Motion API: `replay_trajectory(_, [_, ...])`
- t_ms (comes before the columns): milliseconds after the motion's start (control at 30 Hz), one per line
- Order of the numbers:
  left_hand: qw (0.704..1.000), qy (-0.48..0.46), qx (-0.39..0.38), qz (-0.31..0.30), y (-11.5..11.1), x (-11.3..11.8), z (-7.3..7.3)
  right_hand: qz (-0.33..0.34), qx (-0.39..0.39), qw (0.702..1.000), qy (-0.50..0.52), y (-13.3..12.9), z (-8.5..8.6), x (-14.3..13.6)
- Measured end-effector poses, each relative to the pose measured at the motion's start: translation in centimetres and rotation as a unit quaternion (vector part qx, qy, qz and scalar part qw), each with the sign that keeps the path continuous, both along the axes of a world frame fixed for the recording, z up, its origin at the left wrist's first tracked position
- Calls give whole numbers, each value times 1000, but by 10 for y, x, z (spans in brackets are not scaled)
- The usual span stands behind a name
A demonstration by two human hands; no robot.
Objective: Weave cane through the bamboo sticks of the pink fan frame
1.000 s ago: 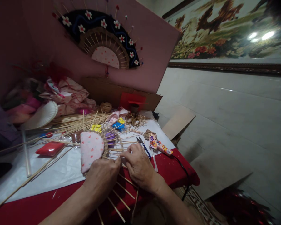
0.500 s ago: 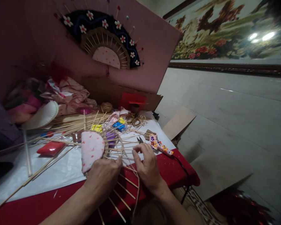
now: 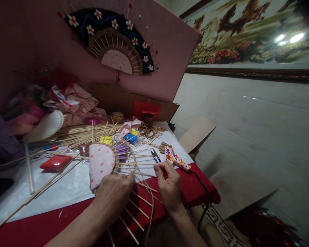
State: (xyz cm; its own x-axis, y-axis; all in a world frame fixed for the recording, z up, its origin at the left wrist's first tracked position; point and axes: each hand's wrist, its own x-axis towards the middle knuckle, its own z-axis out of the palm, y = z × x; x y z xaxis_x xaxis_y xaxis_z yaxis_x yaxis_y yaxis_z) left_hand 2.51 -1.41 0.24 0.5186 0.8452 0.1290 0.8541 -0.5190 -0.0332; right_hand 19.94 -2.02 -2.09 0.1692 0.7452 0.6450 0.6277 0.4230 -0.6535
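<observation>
A half-round woven fan frame lies at the table's front, with thin bamboo sticks (image 3: 137, 198) spreading from its rim. Pale pink cloth with small red prints (image 3: 102, 164) covers its middle. My left hand (image 3: 114, 192) is closed over the frame's lower edge, thumb and fingers pressed together among the sticks. To its right, my right hand (image 3: 169, 183) pinches the outer end of a bamboo stick between thumb and fingertips. A thin cord (image 3: 151, 212) loops past the stick ends and hangs over the table edge. Small scissors (image 3: 156, 156) lie just beyond my right fingers.
A flower-patterned glue gun (image 3: 175, 159) with a black cable lies at the right. Behind are loose bamboo sticks (image 3: 77, 133), coloured clay packets (image 3: 57, 162) and a cord bundle (image 3: 149, 131). A finished dark fan (image 3: 112, 29) hangs on the pink board.
My right hand has moved a little to the right, and its fingers have closed from a loose curl into a pinch. The scissors now show more fully. My left hand stays in place.
</observation>
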Motion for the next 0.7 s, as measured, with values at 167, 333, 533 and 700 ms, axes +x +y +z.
replay_trajectory(167, [1000,1,-7,16,3,-2,6,21,-4,1000,-19,-1,3,-1])
replay_trajectory(333, [999,12,-29,33,5,-5,12,21,-5,1000,-20,-1,3,0])
replay_trajectory(533, [999,-10,-26,41,7,-7,16,20,-11,999,-25,0,4,-1])
replay_trajectory(700, [997,-29,-25,70,9,-11,23,25,-6,999,-22,0,3,0])
